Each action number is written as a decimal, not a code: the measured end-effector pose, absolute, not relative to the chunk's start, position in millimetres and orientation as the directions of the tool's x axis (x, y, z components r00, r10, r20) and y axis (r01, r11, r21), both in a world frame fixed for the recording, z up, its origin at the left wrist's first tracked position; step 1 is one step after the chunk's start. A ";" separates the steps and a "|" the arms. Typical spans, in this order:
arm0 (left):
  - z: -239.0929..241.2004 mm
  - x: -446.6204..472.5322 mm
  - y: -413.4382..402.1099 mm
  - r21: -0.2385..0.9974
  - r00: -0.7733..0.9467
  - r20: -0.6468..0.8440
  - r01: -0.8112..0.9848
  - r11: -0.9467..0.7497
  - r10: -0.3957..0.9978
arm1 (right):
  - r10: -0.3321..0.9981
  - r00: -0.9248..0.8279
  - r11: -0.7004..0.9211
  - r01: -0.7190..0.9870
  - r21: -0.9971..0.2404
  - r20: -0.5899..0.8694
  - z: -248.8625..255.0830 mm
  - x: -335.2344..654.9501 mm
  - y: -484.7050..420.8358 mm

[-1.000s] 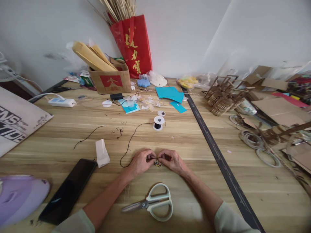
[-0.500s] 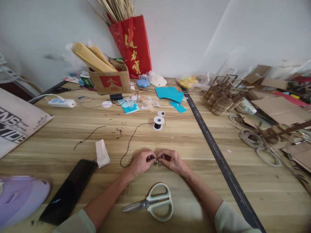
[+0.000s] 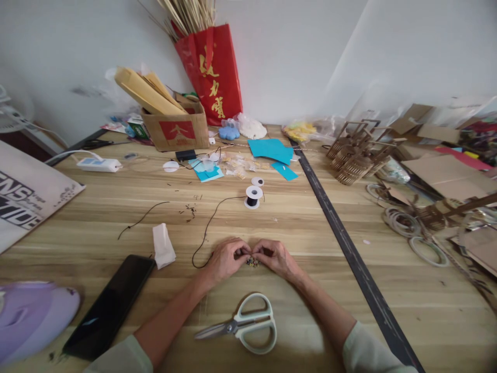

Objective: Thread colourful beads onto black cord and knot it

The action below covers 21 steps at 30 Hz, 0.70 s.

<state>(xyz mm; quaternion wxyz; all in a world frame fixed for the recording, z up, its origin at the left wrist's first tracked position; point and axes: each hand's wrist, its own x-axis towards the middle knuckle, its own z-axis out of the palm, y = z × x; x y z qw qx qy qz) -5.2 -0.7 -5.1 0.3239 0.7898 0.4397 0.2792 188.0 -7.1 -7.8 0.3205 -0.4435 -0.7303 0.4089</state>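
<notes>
My left hand (image 3: 230,257) is closed in a pinch, and a black cord (image 3: 206,230) loops across the table and disappears under it. Fingertip to fingertip with it, my right hand (image 3: 274,256) is also pinched; whatever lies between its fingers is too small to make out. Just below both sets of fingertips sits a small pile of colourful beads (image 3: 253,262). The cord comes off a white spool (image 3: 253,194) standing beyond the hands. Nearer to me, between my forearms, lie scissors (image 3: 241,325) with pale green handles, blades pointing left.
A black phone (image 3: 111,305), a folded white tissue (image 3: 163,245) and a purple object (image 3: 34,318) lie to the left. Behind are blue paper (image 3: 271,150), a cardboard box (image 3: 178,130) and a red bag (image 3: 217,77). Small wooden baskets (image 3: 351,160) and rings (image 3: 402,221) fill the right.
The fingertips of both hands have come slightly closer together above the beads. Everything else stays where it was.
</notes>
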 end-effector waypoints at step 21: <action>-4.6 -4.7 -1.0 0.735 0.471 0.198 0.509 -0.448 0.860 | 0.902 -0.408 0.310 0.385 -0.869 0.141 -5.4 186.3 -8.2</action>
